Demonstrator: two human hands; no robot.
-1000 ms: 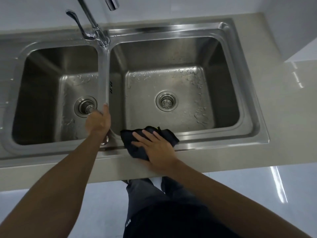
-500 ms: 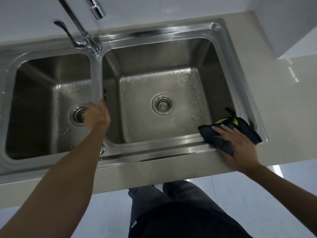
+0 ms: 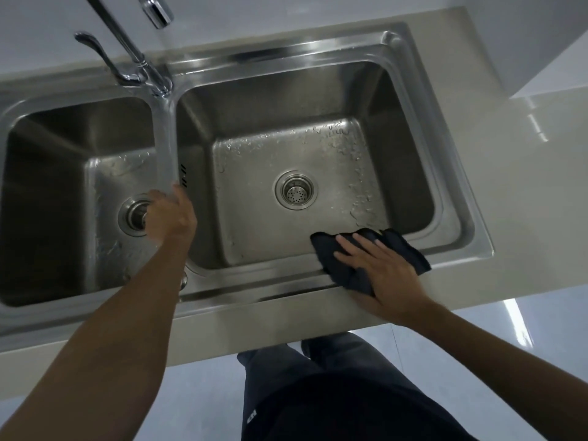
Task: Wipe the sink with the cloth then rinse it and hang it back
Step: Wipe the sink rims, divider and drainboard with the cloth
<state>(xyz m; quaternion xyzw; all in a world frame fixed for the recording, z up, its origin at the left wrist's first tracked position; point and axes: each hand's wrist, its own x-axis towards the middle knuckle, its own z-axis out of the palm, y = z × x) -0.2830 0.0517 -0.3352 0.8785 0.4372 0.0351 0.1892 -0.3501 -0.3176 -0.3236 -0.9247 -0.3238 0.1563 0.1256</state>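
A stainless double sink (image 3: 445,128) is set into a beige counter. A dark blue cloth (image 3: 407,249) lies bunched on the sink's front rim, at the right basin's near right. My right hand (image 3: 381,272) presses flat on the cloth, fingers spread and pointing left. My left hand (image 3: 170,218) rests on the divider between the two basins, fingers curled over its near end. Water drops cover the right basin's floor around the drain (image 3: 296,190).
A chrome tap (image 3: 127,49) with a lever stands behind the divider, its spout (image 3: 156,11) at the top edge. The left basin has its own drain (image 3: 133,216). The beige counter (image 3: 525,160) runs to the right, under a white wall block. My legs stand below the counter edge.
My right hand swept the cloth along the front rim from the divider to the right corner, then back left a little. My left hand stayed on the divider.
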